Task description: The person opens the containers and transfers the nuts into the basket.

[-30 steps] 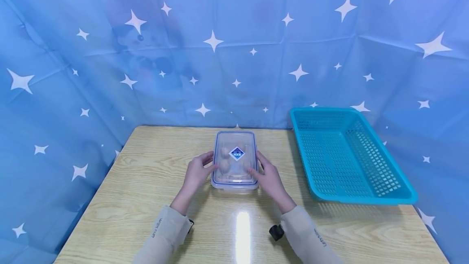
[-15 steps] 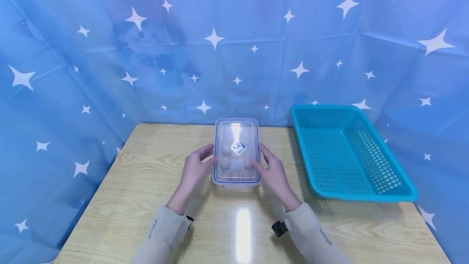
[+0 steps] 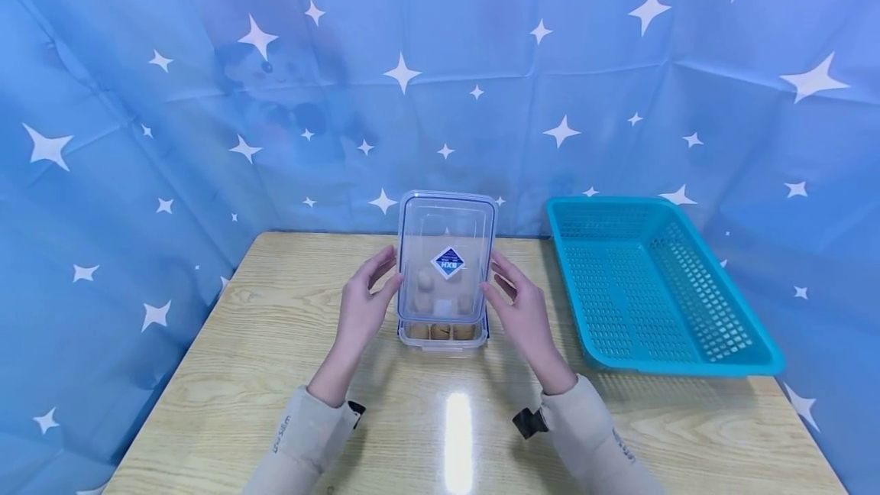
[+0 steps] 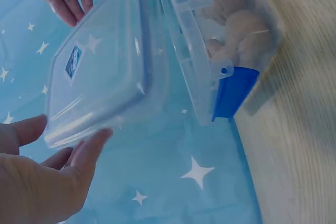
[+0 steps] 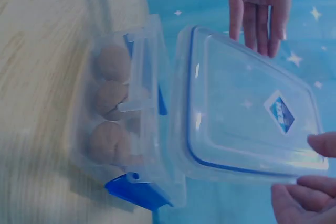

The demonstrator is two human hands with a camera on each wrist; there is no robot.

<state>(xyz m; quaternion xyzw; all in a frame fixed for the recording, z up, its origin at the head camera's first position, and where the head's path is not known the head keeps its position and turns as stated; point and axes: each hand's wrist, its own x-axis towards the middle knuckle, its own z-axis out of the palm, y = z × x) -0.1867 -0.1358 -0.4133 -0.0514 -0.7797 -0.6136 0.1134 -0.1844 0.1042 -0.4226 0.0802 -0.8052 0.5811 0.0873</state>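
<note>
A clear lid (image 3: 447, 212) with a blue seal line and a blue-and-white diamond sticker is tilted up above its plastic food container (image 3: 441, 344). On its left edge, my left hand (image 3: 363, 304) pinches it between thumb and fingers. My right hand (image 3: 524, 308) grips the opposite edge the same way. Inside the container are several brown, round walnuts (image 5: 109, 140), partly seen through the lid in the head view. Blue side latches (image 4: 234, 93) hang open on the container. Both wrist views show a gap between the lid and the container's rim.
A turquoise perforated basket (image 3: 687, 368) stands on the right of the wooden table (image 3: 261, 350). Behind the table hangs a blue curtain (image 3: 330, 98) with white stars. Each wrist wears a dark strap-mounted device, such as the one on the right wrist (image 3: 529, 423).
Both hands have raised the lid off the container and tipped its far edge upward. The walnuts along the near side of the container have come into plain view.
</note>
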